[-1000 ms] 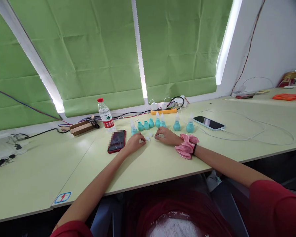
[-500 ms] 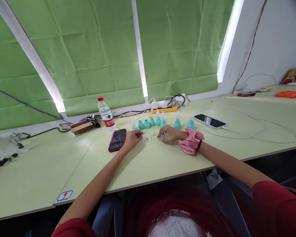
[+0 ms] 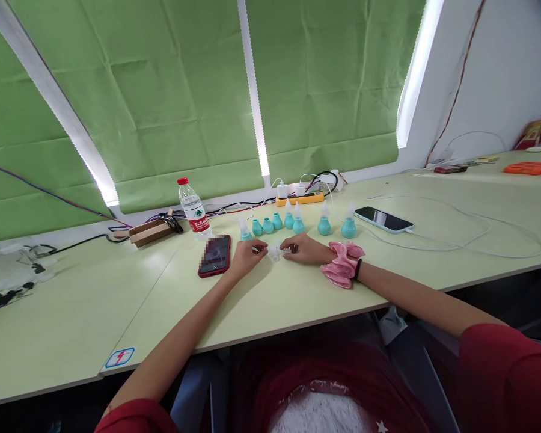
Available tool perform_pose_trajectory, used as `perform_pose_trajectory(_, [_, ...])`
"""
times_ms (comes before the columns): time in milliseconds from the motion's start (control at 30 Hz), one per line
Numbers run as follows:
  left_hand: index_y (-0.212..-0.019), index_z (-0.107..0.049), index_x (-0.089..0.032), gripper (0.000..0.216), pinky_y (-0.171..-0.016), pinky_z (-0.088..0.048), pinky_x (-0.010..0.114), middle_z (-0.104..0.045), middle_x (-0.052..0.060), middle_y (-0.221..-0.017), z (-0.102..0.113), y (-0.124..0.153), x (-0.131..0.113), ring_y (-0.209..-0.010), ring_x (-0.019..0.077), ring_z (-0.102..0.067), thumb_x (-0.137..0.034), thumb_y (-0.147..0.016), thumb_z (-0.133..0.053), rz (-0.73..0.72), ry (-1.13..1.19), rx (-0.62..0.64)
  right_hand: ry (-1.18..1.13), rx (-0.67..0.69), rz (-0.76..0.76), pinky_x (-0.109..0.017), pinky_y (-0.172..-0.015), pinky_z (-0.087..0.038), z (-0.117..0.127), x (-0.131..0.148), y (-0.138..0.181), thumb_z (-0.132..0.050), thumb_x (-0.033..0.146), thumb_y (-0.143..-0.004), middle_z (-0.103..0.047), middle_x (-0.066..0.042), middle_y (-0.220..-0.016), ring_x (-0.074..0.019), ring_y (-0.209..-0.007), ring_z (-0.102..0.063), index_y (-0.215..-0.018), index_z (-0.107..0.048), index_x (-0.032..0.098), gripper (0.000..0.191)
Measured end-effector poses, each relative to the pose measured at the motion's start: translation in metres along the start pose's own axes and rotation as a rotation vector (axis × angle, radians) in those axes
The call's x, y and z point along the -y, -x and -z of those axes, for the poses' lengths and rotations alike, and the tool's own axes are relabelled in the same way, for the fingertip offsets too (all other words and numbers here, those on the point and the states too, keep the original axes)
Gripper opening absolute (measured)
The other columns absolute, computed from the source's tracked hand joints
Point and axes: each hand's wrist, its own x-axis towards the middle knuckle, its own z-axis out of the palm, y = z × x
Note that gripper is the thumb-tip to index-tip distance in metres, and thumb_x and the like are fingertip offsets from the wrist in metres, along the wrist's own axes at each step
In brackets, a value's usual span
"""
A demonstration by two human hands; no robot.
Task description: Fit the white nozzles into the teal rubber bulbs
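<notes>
My left hand [image 3: 247,255] and my right hand [image 3: 305,249] rest on the pale green table [image 3: 270,294], fingers curled toward each other. Between the fingertips lie small clear plastic caps [image 3: 276,251], and both hands pinch at them. Just behind stands a row of several small teal bulb bottles [image 3: 297,223], some with white nozzles. A pink scrunchie [image 3: 343,266] sits on my right wrist beside a black band.
A red phone [image 3: 214,255] lies left of my left hand. Behind it stand a water bottle [image 3: 191,208] and a wooden block [image 3: 146,232]. A second phone [image 3: 383,219] charges at right on a white cable. A yellow power strip [image 3: 300,198] with cables lies by the window.
Both hands have drawn closer together, gathering the small clear caps into one spot between the fingertips. The view has shifted slightly.
</notes>
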Motion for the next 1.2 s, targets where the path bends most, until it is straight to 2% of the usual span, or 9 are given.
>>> perform_pose_trajectory(133, [-0.078, -0.066, -0.016, 0.016, -0.064, -0.05, 0.026, -0.066, 0.005, -0.077, -0.007, 0.004, -0.007, -0.068, 0.0146, -0.06, -0.022, -0.066, -0.059, -0.064, 0.039, -0.013, -0.08, -0.03, -0.05, -0.022, -0.056, -0.042, -0.002, 0.0, 0.001, -0.054, 0.021, -0.066, -0.061, -0.003, -0.068, -0.0097, -0.057, -0.052, -0.087, -0.06, 0.012, 0.024])
perform_pose_trajectory(267, [-0.081, -0.067, -0.017, 0.017, -0.069, -0.049, 0.028, -0.066, 0.006, -0.079, -0.014, 0.006, -0.008, -0.074, 0.016, -0.06, -0.024, -0.067, -0.06, -0.11, 0.109, -0.038, -0.238, -0.045, -0.118, -0.022, -0.057, -0.043, -0.004, 0.004, -0.001, -0.053, 0.027, -0.068, -0.062, -0.005, -0.074, -0.011, -0.062, -0.054, -0.084, -0.059, 0.011, 0.023])
perform_pose_trajectory(400, [-0.081, -0.067, -0.018, 0.018, -0.073, -0.048, 0.03, -0.067, 0.006, -0.083, -0.016, 0.007, -0.005, -0.079, 0.0182, -0.061, -0.026, -0.067, -0.061, -0.06, 0.185, -0.034, -0.306, -0.002, -0.113, -0.022, -0.058, -0.041, -0.004, 0.007, -0.001, -0.052, 0.028, -0.071, -0.063, -0.005, -0.077, -0.0123, -0.067, -0.056, -0.087, -0.056, 0.013, 0.023])
perform_pose_trajectory(567, [-0.081, -0.067, -0.016, 0.022, -0.077, -0.048, 0.031, -0.067, 0.007, -0.085, -0.015, 0.009, -0.008, -0.083, 0.0199, -0.061, -0.03, -0.065, -0.062, 0.012, 0.265, -0.016, -0.402, 0.04, -0.124, -0.021, -0.057, -0.039, 0.0, 0.014, 0.002, -0.051, 0.029, -0.074, -0.063, -0.003, -0.073, -0.011, -0.064, -0.055, -0.093, -0.044, 0.015, 0.025])
perform_pose_trajectory(800, [-0.085, -0.066, -0.013, 0.026, -0.076, -0.049, 0.03, -0.066, 0.008, -0.088, -0.012, 0.009, -0.013, -0.081, 0.0198, -0.061, -0.027, -0.062, -0.064, 0.073, 0.37, 0.016, -0.358, -0.016, -0.116, -0.021, -0.056, -0.04, -0.001, 0.015, 0.002, -0.055, 0.028, -0.07, -0.062, -0.002, -0.071, -0.01, -0.061, -0.053, -0.089, -0.044, 0.017, 0.025])
perform_pose_trajectory(900, [-0.084, -0.066, -0.014, 0.023, -0.08, -0.048, 0.031, -0.066, 0.007, -0.089, -0.012, 0.008, -0.013, -0.085, 0.02, -0.061, -0.027, -0.065, -0.062, 0.047, 0.361, 0.014, -0.333, -0.06, -0.113, -0.022, -0.057, -0.041, -0.002, 0.012, 0.001, -0.056, 0.028, -0.068, -0.06, -0.001, -0.07, -0.0107, -0.062, -0.054, -0.087, -0.046, 0.017, 0.024])
perform_pose_trajectory(1033, [-0.088, -0.065, -0.016, 0.024, -0.085, -0.044, 0.034, -0.065, 0.006, -0.092, -0.013, 0.006, -0.008, -0.1, 0.022, -0.054, -0.028, -0.07, -0.056, -0.013, 0.34, 0.02, -0.319, -0.115, -0.131, -0.022, -0.057, -0.042, -0.003, 0.009, 0.0, -0.058, 0.027, -0.066, -0.06, -0.002, -0.07, -0.0111, -0.063, -0.055, -0.083, -0.048, 0.016, 0.022])
perform_pose_trajectory(1133, [-0.092, -0.064, -0.019, 0.024, -0.087, -0.043, 0.036, -0.064, 0.005, -0.094, -0.015, 0.005, -0.005, -0.106, 0.0224, -0.048, -0.027, -0.072, -0.054, -0.062, 0.312, 0.03, -0.356, -0.109, -0.129, -0.022, -0.058, -0.043, -0.004, 0.008, -0.001, -0.057, 0.028, -0.067, -0.059, -0.002, -0.071, -0.0111, -0.064, -0.055, -0.083, -0.049, 0.016, 0.022])
perform_pose_trajectory(1200, [-0.092, -0.064, -0.02, 0.023, -0.086, -0.043, 0.036, -0.064, 0.005, -0.096, -0.014, 0.005, -0.006, -0.104, 0.0217, -0.051, -0.028, -0.073, -0.054, -0.083, 0.27, 0.023, -0.384, -0.097, -0.123, -0.022, -0.058, -0.043, -0.005, 0.008, -0.001, -0.056, 0.03, -0.068, -0.059, -0.002, -0.072, -0.0113, -0.065, -0.055, -0.084, -0.049, 0.016, 0.022])
